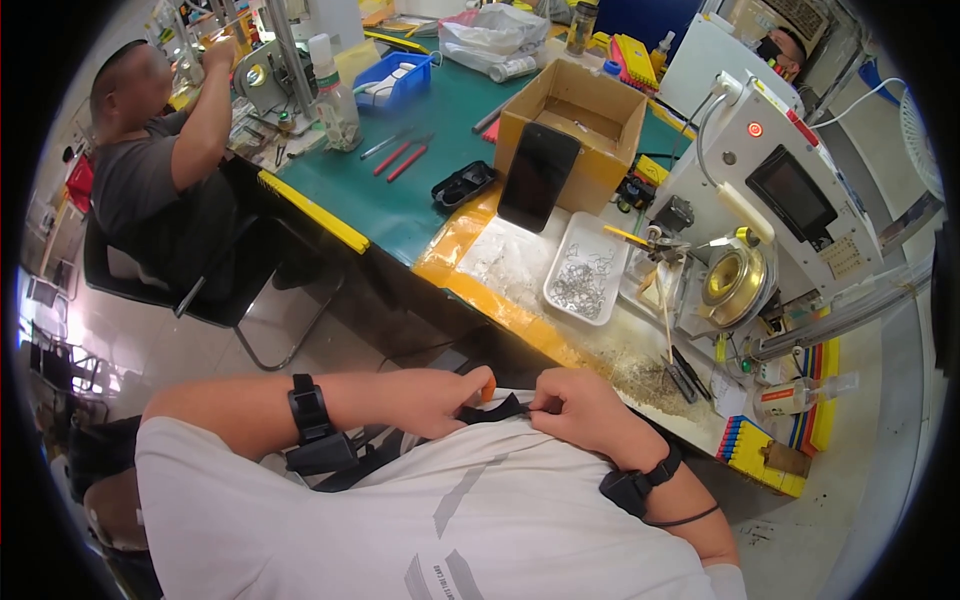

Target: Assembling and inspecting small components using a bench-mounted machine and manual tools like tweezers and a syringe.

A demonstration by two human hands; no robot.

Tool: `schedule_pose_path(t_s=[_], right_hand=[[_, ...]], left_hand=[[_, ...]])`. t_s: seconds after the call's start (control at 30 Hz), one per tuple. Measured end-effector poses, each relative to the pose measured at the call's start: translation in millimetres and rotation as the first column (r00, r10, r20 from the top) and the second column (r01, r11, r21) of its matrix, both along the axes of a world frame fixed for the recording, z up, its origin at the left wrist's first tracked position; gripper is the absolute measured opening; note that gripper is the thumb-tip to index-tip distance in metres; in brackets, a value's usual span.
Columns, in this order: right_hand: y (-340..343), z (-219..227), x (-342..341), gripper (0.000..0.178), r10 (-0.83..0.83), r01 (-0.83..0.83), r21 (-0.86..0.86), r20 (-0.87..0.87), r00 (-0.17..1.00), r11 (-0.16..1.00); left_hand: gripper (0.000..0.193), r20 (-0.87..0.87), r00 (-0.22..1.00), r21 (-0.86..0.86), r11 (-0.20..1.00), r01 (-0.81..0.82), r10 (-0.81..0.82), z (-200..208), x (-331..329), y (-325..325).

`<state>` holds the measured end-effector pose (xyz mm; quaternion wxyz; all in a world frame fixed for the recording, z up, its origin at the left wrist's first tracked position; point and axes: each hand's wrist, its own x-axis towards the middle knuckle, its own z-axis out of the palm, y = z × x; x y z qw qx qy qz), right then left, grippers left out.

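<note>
Close against my white shirt, both hands are at a black fabric strap (495, 410). My left hand (445, 400) is closed at the strap's left end, and something orange shows at its fingertips. With curled fingers, my right hand (580, 408) pinches the strap's other end. Each wrist wears a black band with a small box on it. Beyond my hands, on the bench, a white tray (590, 262) holds many small metal pieces. A dark phone (538, 178) leans upright against an open cardboard box (570, 115).
At the right stands a machine (770, 190) with a screen, a lit red button and a brass-coloured wheel (728, 280). Tweezers (690, 372) lie by the bench's near edge. A blue basket (395, 80) and a bottle (333, 95) stand farther off. A co-worker (150, 150) sits at left.
</note>
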<state>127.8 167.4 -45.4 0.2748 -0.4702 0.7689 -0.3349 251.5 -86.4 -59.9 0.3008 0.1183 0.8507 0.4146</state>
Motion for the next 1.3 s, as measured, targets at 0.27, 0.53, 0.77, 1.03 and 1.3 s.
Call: schedule_pose_path(t_s=[0.27, 0.53, 0.77, 1.03, 1.3], right_hand=[[6, 2, -6, 0.011, 0.020, -0.033, -0.079, -0.159, 0.987, 0.996], [15, 2, -14, 0.013, -0.059, 0.043, -0.152, -0.103, 0.993, 0.987], [14, 6, -11, 0.012, 0.022, -0.030, -0.053, -0.144, 0.989, 0.998], [17, 4, -8, 0.009, 0.012, -0.022, -0.061, -0.162, 0.987, 0.998], [16, 5, -6, 0.011, 0.027, -0.039, -0.071, -0.159, 0.987, 0.997]], left_hand=[[0.045, 0.087, 0.987, 0.103, 0.985, -0.141, 0.132, 18, 5, 10], [0.044, 0.025, 0.970, 0.084, 0.966, -0.244, 0.242, 17, 4, 23], [0.041, -0.189, 0.948, 0.204, 0.955, -0.216, 0.254, 1, -21, 42], [0.042, -0.014, 0.991, 0.004, 0.991, -0.132, 0.132, 23, -34, 26], [0.051, 0.012, 1.000, -0.002, 1.000, -0.010, 0.010, 7, -26, 14]])
